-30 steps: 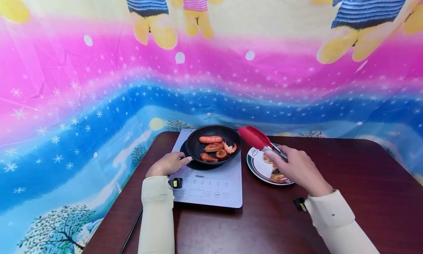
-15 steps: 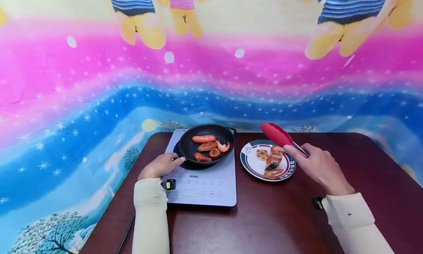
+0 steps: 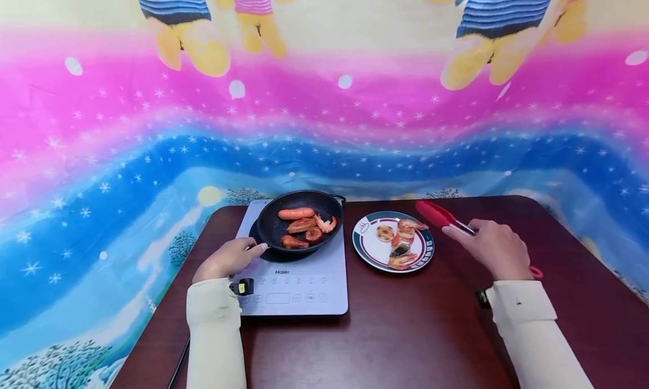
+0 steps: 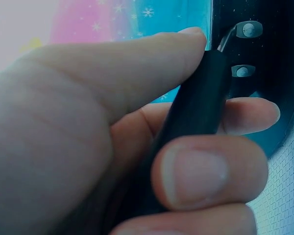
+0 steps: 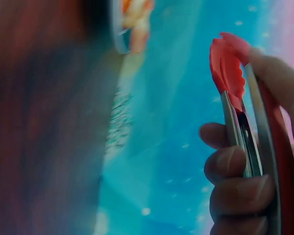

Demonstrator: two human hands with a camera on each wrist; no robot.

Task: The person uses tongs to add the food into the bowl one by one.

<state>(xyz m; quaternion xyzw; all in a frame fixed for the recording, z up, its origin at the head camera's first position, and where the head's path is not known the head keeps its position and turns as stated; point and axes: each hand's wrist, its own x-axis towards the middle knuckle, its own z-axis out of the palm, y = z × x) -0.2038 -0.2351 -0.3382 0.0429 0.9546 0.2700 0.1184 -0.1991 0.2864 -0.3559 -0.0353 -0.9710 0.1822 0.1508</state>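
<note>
My left hand point(image 3: 228, 258) grips the black handle point(image 4: 196, 105) of a frying pan point(image 3: 270, 231), fingers wrapped round it in the left wrist view. The pan is tilted over the cooktop and holds a sausage point(image 3: 296, 213), a shrimp point(image 3: 325, 223) and several browned meat pieces point(image 3: 302, 226). To the right, my right hand point(image 3: 497, 248) holds red-tipped tongs point(image 3: 440, 214) with metal arms. In the right wrist view the tong tips point(image 5: 227, 68) have nothing between them. A plate point(image 3: 366, 253) with several pieces of food, shrimp point(image 3: 405, 259) among them, lies between the pan and the tongs.
Under the pan is a white Haier induction cooktop point(image 3: 299, 287) with touch buttons along its front. A black cord point(image 3: 178, 362) runs down the left side of the dark wooden table point(image 3: 395, 327). A printed cloth backdrop point(image 3: 314, 124) hangs behind the table.
My right hand has moved right with the tongs, from over the plate to beyond its right side, uncovering the food there. The left hand keeps its grip on the handle. The head view has turned right.
</note>
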